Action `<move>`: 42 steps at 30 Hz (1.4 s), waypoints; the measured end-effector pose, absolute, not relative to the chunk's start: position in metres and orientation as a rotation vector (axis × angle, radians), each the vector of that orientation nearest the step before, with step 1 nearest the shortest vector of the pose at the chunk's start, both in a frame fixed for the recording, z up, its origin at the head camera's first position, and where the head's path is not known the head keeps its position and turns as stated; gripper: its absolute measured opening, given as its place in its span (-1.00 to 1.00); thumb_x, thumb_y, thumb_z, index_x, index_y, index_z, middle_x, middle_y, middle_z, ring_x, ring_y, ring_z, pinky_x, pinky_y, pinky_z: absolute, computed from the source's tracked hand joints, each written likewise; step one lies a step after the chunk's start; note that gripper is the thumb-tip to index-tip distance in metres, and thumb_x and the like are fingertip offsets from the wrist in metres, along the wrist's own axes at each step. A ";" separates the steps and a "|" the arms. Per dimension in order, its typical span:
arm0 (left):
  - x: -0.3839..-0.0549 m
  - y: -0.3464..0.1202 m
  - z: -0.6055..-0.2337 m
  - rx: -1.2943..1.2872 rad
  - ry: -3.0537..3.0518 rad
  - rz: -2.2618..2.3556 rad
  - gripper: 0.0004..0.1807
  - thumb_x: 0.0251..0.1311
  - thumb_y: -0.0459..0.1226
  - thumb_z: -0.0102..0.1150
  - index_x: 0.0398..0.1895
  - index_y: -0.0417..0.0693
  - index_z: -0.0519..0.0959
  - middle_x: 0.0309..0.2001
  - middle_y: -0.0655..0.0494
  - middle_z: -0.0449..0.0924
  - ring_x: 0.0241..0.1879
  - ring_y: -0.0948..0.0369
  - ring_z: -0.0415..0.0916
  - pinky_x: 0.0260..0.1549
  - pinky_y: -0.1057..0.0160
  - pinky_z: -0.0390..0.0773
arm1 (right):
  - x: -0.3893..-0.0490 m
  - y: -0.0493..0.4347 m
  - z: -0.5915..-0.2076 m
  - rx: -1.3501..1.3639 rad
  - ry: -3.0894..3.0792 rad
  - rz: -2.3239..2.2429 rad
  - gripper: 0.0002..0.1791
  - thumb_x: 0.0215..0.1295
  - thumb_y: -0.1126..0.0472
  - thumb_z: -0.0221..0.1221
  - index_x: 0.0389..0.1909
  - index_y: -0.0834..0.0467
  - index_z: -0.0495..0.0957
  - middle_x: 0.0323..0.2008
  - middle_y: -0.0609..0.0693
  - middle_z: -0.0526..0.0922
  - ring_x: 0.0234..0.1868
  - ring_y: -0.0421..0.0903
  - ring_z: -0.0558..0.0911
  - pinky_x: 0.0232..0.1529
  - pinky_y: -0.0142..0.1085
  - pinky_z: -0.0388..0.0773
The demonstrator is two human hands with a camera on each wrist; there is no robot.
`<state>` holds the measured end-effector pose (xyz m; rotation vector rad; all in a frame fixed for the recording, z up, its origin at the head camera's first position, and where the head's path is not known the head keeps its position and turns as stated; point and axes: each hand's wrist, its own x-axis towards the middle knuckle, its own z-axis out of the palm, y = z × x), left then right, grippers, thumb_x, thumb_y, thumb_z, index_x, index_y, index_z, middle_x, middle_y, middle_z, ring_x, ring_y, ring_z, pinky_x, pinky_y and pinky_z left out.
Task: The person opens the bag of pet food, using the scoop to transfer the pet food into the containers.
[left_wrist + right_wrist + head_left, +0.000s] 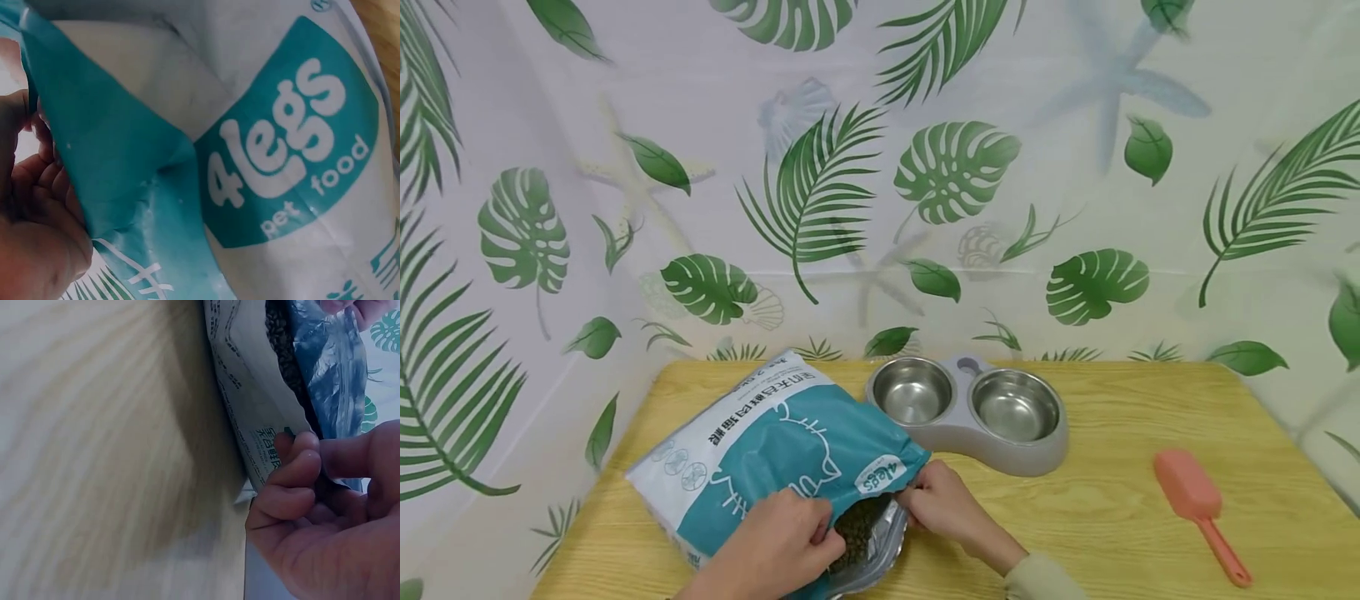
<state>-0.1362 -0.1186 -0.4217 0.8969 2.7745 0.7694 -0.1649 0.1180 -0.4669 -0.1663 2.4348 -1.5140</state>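
Observation:
A large teal and white pet food bag (775, 433) lies on its back on the left of the table, its mouth gaping toward me. Brown kibble (859, 529) shows inside, against the silvery lining. My left hand (782, 537) pinches the upper edge of the mouth on the left. At the mouth's right corner my right hand (943, 504) grips the rim. In the left wrist view the fingers (47, 181) curl at the bag's teal edge. The right wrist view has the thumb and fingers (297, 465) pinching the bag's edge, with dark kibble (284, 350) beside them.
Behind the bag's right side stands a grey double feeder (958, 417) with two steel bowls. A coral-coloured scoop (1191, 492) lies on the right part of the wooden table (1112, 525). A leaf-patterned cloth (1000, 242) hangs along the back.

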 end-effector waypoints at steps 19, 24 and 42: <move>-0.151 -0.139 -0.428 0.596 3.027 0.691 -0.64 0.21 -0.20 0.23 -0.66 0.13 0.29 -0.80 0.31 0.12 -0.82 0.33 0.13 -0.75 0.36 0.13 | -0.186 0.089 -0.469 -0.175 2.529 -1.474 -0.52 0.38 0.05 0.18 -0.76 0.10 0.49 -0.79 -0.13 0.49 -0.69 -0.23 0.41 -0.57 -0.36 0.31; -0.150 -0.138 -0.426 0.527 2.992 0.697 -0.71 0.30 -0.19 0.28 -0.52 0.08 0.39 -0.76 0.23 0.23 -0.79 0.29 0.22 -0.75 0.30 0.21 | -0.183 0.090 -0.471 -0.074 2.560 -1.481 -0.62 0.32 0.07 0.20 -0.68 0.14 0.61 -0.73 -0.04 0.62 -0.66 -0.22 0.45 -0.55 -0.37 0.31; -0.169 -0.167 -0.377 0.513 3.196 0.548 -0.77 0.21 -0.15 0.36 -0.57 0.20 0.55 -0.68 0.36 0.44 -0.68 0.36 0.32 -0.70 0.32 0.31 | -0.175 0.090 -0.479 -0.222 2.595 -1.480 -0.54 0.41 0.14 0.17 -0.74 0.15 0.53 -0.83 -0.09 0.52 -0.78 -0.26 0.37 -0.70 -0.39 0.24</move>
